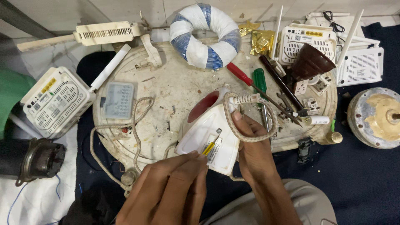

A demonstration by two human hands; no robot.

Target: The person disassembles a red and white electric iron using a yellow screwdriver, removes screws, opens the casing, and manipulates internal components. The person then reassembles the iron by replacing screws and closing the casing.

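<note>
White clothes iron upside down at the near edge of a round surface, right hand gripping its rear and looped cord, left hand pinching a yellow-handled screwdriver against the iron's base, red screwdriver beyond the iron.

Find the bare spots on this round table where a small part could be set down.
Bare tabletop lies between the keypad, the tape roll and the iron. The right side is crowded with screwdrivers, sockets and a router.
</note>
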